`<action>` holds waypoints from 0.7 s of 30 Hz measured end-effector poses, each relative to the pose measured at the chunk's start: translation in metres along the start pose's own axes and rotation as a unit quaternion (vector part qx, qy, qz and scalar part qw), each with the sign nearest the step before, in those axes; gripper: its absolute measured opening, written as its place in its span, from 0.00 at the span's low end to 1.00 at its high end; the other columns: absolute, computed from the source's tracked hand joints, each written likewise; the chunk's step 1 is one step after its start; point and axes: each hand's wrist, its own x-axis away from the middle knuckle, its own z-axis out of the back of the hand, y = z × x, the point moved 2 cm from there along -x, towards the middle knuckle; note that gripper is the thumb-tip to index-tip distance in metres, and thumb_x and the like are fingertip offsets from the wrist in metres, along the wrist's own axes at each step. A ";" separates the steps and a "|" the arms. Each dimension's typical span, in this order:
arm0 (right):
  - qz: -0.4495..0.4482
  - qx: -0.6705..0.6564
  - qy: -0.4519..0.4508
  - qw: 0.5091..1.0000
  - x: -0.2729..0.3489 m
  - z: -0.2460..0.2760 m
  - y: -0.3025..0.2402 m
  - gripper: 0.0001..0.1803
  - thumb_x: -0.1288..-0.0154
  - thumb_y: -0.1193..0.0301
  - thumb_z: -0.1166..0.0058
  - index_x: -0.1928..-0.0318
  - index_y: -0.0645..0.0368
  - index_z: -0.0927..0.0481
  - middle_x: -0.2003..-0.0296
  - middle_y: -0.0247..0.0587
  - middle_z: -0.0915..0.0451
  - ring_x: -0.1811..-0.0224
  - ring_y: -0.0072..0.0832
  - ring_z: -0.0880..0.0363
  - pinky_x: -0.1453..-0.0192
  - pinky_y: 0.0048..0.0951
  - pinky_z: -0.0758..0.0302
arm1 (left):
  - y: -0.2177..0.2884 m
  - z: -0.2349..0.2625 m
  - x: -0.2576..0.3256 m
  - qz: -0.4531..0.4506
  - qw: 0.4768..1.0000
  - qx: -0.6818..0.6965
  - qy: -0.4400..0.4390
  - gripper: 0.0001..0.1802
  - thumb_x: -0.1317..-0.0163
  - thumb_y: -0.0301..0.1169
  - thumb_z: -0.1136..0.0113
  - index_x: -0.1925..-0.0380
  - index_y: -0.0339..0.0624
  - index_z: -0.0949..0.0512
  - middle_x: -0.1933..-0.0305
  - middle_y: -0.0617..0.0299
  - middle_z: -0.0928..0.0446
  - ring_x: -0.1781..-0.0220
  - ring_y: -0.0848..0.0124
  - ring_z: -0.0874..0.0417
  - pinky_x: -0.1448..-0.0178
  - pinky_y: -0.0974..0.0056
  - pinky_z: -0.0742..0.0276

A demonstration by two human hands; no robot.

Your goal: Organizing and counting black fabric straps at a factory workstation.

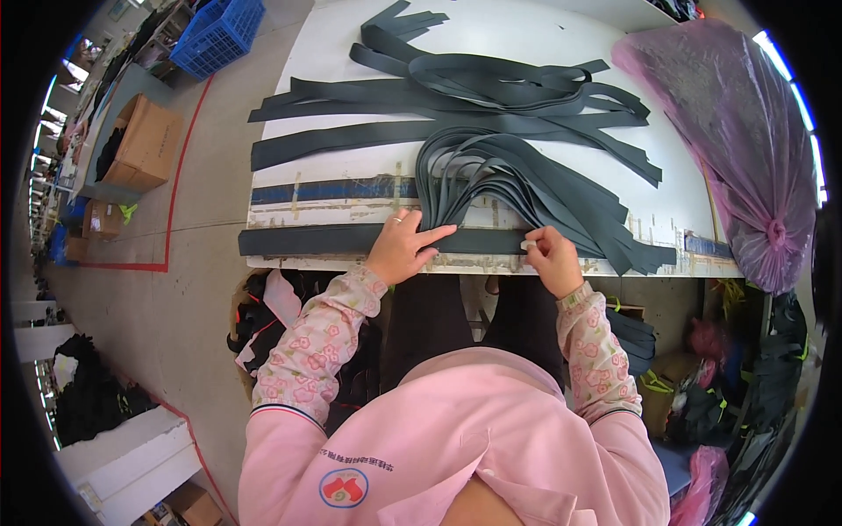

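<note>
Both hands [403, 250] [551, 257] pressing dark strip [333, 239]

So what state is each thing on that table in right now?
Left hand: flat, pressing the dark strip at the table edge.
Right hand: fingers pinching the strip's surface.
Bundle of dark strips: fanned, loose.
Pink plastic bag: tied shut, full.
Blue crate: on the floor.

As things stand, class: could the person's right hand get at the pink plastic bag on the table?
Probably yes: the right hand pinches a dark strip at the table's near edge, and only flat strips lie between it and the pink bag to its right.
</note>
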 end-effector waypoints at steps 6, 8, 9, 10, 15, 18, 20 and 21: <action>0.003 0.077 0.040 0.996 0.018 0.051 0.019 0.07 0.38 0.78 0.43 0.58 0.64 0.21 0.79 0.41 0.22 0.78 0.28 0.23 0.69 0.30 0.26 | -0.001 0.000 0.003 0.030 0.999 -0.029 -0.007 0.32 0.45 0.33 0.30 0.38 0.69 0.20 0.63 0.55 0.34 0.58 0.54 0.31 0.49 0.53 0.30; 0.027 0.132 0.031 0.990 0.022 0.050 0.014 0.08 0.38 0.78 0.44 0.58 0.64 0.21 0.78 0.44 0.22 0.77 0.35 0.21 0.68 0.33 0.25 | -0.002 -0.002 0.003 0.021 0.999 -0.023 -0.013 0.32 0.44 0.33 0.30 0.37 0.69 0.21 0.63 0.55 0.34 0.58 0.54 0.31 0.49 0.53 0.30; 0.025 0.119 0.033 0.992 0.022 0.048 0.015 0.08 0.38 0.77 0.44 0.59 0.63 0.21 0.78 0.46 0.22 0.76 0.39 0.20 0.68 0.36 0.25 | -0.003 -0.003 0.003 0.021 0.999 -0.025 -0.009 0.32 0.44 0.33 0.30 0.38 0.69 0.21 0.62 0.55 0.34 0.57 0.54 0.31 0.49 0.53 0.30; 0.022 0.118 0.038 0.992 0.022 0.048 0.014 0.08 0.38 0.77 0.44 0.59 0.63 0.21 0.78 0.46 0.22 0.76 0.39 0.20 0.68 0.36 0.25 | -0.003 -0.003 0.003 0.021 0.999 -0.028 -0.005 0.32 0.45 0.33 0.30 0.38 0.69 0.21 0.62 0.54 0.34 0.57 0.54 0.31 0.49 0.53 0.30; 0.040 0.151 0.039 0.987 0.021 0.043 0.013 0.07 0.39 0.76 0.44 0.59 0.60 0.21 0.79 0.41 0.22 0.74 0.40 0.20 0.60 0.39 0.26 | -0.001 -0.003 0.001 0.022 1.000 -0.022 -0.006 0.31 0.45 0.33 0.30 0.39 0.67 0.19 0.63 0.55 0.34 0.58 0.54 0.31 0.50 0.53 0.30; 0.045 0.167 0.047 0.984 0.019 0.040 0.019 0.07 0.38 0.75 0.44 0.59 0.58 0.21 0.79 0.37 0.23 0.72 0.39 0.20 0.55 0.39 0.28 | 0.000 -0.003 0.000 0.016 1.000 -0.013 0.012 0.31 0.50 0.30 0.27 0.42 0.64 0.17 0.65 0.55 0.37 0.60 0.55 0.33 0.53 0.54 0.31; 0.043 0.171 0.051 0.983 0.019 0.038 0.020 0.06 0.38 0.74 0.45 0.59 0.57 0.21 0.79 0.36 0.23 0.72 0.38 0.20 0.52 0.39 0.29 | 0.000 -0.003 0.000 0.018 1.000 -0.012 0.016 0.30 0.49 0.30 0.27 0.42 0.64 0.17 0.65 0.55 0.36 0.60 0.55 0.33 0.53 0.54 0.31; 0.054 0.183 0.054 0.980 0.019 0.037 0.018 0.06 0.38 0.74 0.44 0.60 0.58 0.21 0.79 0.37 0.22 0.72 0.39 0.20 0.54 0.40 0.28 | 0.000 -0.003 0.001 0.018 1.000 -0.012 0.015 0.30 0.49 0.30 0.27 0.42 0.64 0.17 0.65 0.55 0.36 0.60 0.55 0.33 0.53 0.54 0.31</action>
